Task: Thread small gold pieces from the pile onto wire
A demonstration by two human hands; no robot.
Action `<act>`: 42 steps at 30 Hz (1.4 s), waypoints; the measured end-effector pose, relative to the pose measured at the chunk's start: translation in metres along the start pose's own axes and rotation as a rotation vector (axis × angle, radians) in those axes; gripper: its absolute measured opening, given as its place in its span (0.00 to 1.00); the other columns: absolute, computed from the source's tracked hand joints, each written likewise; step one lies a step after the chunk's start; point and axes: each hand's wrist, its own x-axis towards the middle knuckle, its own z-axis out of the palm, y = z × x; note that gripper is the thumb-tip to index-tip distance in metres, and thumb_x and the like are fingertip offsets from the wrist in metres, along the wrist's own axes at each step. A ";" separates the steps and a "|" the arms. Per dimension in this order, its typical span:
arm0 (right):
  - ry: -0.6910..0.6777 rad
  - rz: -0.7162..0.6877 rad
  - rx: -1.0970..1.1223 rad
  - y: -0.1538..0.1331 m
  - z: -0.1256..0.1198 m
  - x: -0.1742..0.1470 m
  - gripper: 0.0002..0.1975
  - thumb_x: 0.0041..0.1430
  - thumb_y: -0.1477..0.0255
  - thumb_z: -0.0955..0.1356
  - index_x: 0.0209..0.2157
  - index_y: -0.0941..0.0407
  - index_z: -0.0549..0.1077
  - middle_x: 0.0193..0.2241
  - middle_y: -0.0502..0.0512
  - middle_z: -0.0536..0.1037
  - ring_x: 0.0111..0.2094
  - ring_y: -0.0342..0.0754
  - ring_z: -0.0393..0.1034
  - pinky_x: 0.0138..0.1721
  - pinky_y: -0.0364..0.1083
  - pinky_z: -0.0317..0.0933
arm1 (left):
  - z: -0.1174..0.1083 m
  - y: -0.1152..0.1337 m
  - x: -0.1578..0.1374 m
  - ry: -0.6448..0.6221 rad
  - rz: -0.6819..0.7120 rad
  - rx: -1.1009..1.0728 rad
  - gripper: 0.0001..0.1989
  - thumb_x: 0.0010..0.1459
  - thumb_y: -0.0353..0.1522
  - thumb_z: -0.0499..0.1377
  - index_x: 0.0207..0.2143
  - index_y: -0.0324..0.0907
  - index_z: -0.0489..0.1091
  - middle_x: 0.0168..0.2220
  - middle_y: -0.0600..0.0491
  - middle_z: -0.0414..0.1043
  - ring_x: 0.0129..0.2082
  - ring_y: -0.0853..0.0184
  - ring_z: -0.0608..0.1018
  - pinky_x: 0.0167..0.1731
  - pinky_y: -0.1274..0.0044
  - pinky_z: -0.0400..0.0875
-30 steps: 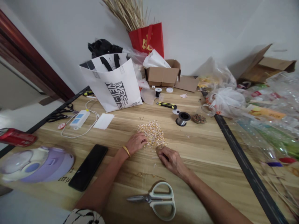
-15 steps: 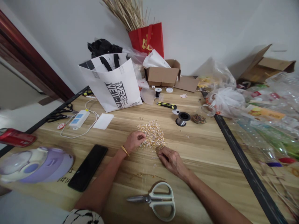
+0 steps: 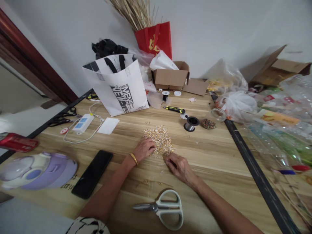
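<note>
A loose pile of small gold and clear beads (image 3: pixel 159 138) lies on the wooden table. My left hand (image 3: pixel 145 148), with a gold bracelet at the wrist, rests at the pile's left lower edge, its fingertips drawn together among the beads. At the lower right edge of the pile is my right hand (image 3: pixel 179 166), thumb and fingers pinched together. Whatever is between the fingers of either hand is too small to make out. Nearer to me lies a thin gold chain (image 3: pixel 160 183), and below it white-handled scissors (image 3: pixel 168 208).
Left stand a black phone (image 3: pixel 92 174), a purple bottle (image 3: pixel 51 170), a red can (image 3: pixel 18 142) and a power strip (image 3: pixel 83 123). Behind the beads are a wire spool (image 3: pixel 191 123), a utility knife (image 3: pixel 174 109), a bead jar (image 3: pixel 209 123) and a white bag (image 3: pixel 119 87). Plastic bottles (image 3: pixel 280 139) crowd the right.
My left hand has moved slightly right and down along the pile's edge, its fingers now more over the beads. My right hand stays nearly in place. The view has shifted slightly.
</note>
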 end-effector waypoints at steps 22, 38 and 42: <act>0.003 -0.005 0.012 -0.002 -0.002 0.000 0.08 0.63 0.74 0.59 0.29 0.55 0.65 0.26 0.52 0.71 0.27 0.45 0.65 0.29 0.42 0.58 | -0.033 -0.022 -0.006 -0.005 -0.212 -0.219 0.04 0.50 0.28 0.59 0.28 0.40 0.74 0.30 0.54 0.77 0.31 0.70 0.75 0.35 0.80 0.68; 0.001 0.009 0.006 0.001 0.000 -0.001 0.07 0.62 0.75 0.60 0.30 0.55 0.65 0.26 0.52 0.70 0.27 0.44 0.64 0.29 0.42 0.58 | -0.028 -0.022 -0.009 -0.183 -0.098 0.001 0.04 0.47 0.25 0.57 0.25 0.40 0.72 0.26 0.54 0.72 0.30 0.68 0.71 0.32 0.80 0.63; -0.002 0.005 0.011 0.001 0.000 -0.001 0.07 0.62 0.75 0.60 0.30 0.55 0.65 0.25 0.52 0.70 0.26 0.44 0.64 0.28 0.42 0.57 | -0.031 -0.026 -0.010 -0.215 -0.139 -0.041 0.05 0.47 0.26 0.57 0.26 0.40 0.73 0.27 0.54 0.73 0.30 0.69 0.72 0.31 0.80 0.63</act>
